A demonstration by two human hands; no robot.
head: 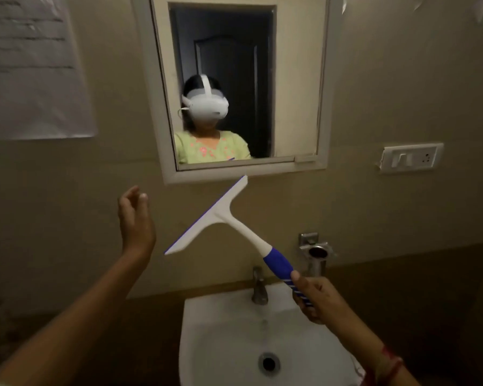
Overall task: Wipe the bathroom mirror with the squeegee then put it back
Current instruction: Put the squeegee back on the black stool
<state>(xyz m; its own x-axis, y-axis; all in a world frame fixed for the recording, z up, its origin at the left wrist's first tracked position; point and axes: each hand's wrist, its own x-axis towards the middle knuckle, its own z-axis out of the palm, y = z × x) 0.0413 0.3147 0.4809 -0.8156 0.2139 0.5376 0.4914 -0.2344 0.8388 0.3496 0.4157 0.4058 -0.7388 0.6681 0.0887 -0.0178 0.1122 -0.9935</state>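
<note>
A white-framed mirror hangs on the beige wall, reflecting a person with a white headset and a dark door. My right hand grips the blue striped end of the squeegee. Its white blade slants from lower left to upper right, just below the mirror's bottom frame and apart from the glass. My left hand is raised to the left of the blade, fingers loosely curled, holding nothing.
A white basin with a metal tap sits below the squeegee. A metal holder is fixed to the wall right of the tap. A switch plate is at right, a paper sheet at upper left.
</note>
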